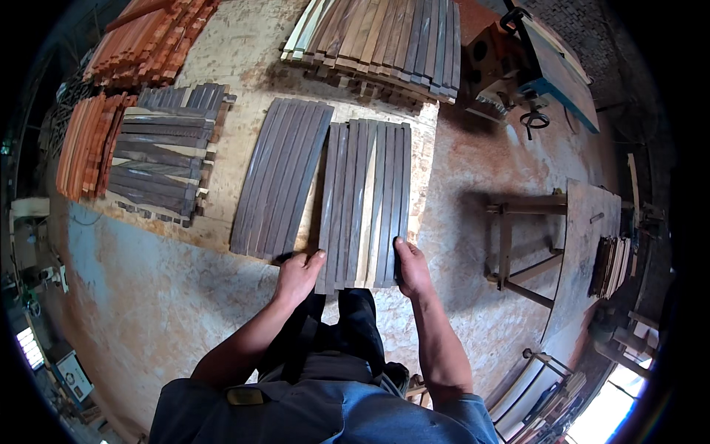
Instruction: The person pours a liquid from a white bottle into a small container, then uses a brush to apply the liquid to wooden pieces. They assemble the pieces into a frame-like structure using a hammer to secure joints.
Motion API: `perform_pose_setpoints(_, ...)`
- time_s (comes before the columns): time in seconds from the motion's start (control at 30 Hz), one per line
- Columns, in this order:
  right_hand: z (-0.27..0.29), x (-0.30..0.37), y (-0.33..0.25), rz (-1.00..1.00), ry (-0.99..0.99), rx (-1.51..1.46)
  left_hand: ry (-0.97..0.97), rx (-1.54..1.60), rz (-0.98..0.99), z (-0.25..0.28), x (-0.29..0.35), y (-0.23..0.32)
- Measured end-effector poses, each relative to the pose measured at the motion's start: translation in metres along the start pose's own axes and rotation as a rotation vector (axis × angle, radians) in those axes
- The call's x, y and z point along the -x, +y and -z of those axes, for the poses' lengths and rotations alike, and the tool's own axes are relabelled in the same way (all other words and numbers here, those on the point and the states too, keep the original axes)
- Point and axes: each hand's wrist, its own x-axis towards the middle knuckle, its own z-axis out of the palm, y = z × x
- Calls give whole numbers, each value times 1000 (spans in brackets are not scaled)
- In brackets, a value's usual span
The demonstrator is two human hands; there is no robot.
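A row of dark brown wooden strips [342, 200], with paler strips among them, lies side by side at the near edge of a worn light board. My left hand [297, 277] grips the row's near left corner, thumb along its side. At the near right corner my right hand [413, 268] grips the outer strip, thumb upward. The fingers of both hands are partly hidden beneath or behind the wood. Just left of this row is a second, slightly tilted row of dark strips [281, 174], a narrow wedge-shaped gap between the two.
A large stack of brown strips [392, 41] stands at the board's far side. Reddish strips [92, 144] and a crosswise-layered dark stack [159, 159] lie left. At far right is a machine with a handwheel [535, 120]; nearer, a wooden bench [584, 237] carries more strips.
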Motion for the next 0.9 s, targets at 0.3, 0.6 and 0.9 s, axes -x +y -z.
perform_pose_setpoints(0.3,4,-5,-24,-127,-172,-177,-292,501,148,-7,-25,8)
perform_pose_setpoints(0.6,-11,5,-4,-118,-188,-209,-243,469,-38,4,-22,13)
perform_pose_setpoints(0.9,-74,42,12,-57,-153,-312,-322,525,-149,80,4,19)
